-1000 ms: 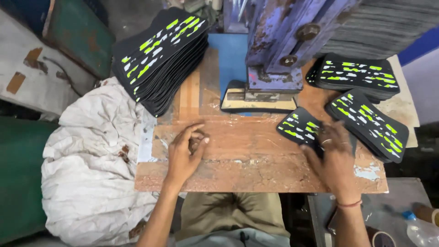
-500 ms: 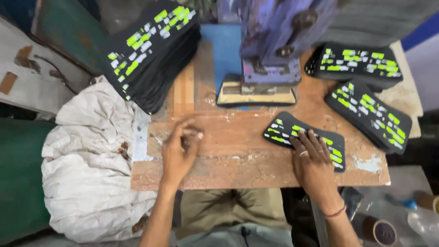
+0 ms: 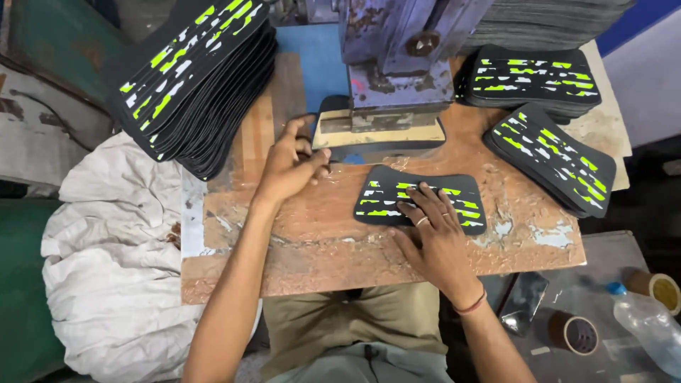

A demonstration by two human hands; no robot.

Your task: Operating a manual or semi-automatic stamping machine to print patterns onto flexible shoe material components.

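Worn and scratched, the brown wooden bench (image 3: 319,241) carries a blue-grey press (image 3: 397,64) at its far middle, and everything else is placed around that machine. No package, label or sign can be made out; the nearest to it are the printed marks on the work pieces.

Just in front of the press base lies one black pad (image 3: 418,200), a flat curved-edged piece printed with short neon-green and white dashes. The right hand (image 3: 433,234) lies on its near edge, palm down, fingers spread flat over the print, pressing rather than gripping; a ring shows on one finger and a thread band at the wrist. The left hand (image 3: 287,167) is at the left front corner of the press, fingers loosely curled against the black block (image 3: 333,117) under the machine, holding nothing that can be seen.

Three stacks of the same printed pads are in view: a tall slanting left stack (image 3: 195,85) to the left of the press, a far right stack (image 3: 532,81) to its right, and a low near right stack (image 3: 550,159) right and forward of it. A white cloth (image 3: 113,241) hangs off the bench, left and forward of the press. On the floor, right and well forward of the press, are two tape rolls (image 3: 573,333) and one clear plastic bottle (image 3: 649,326).
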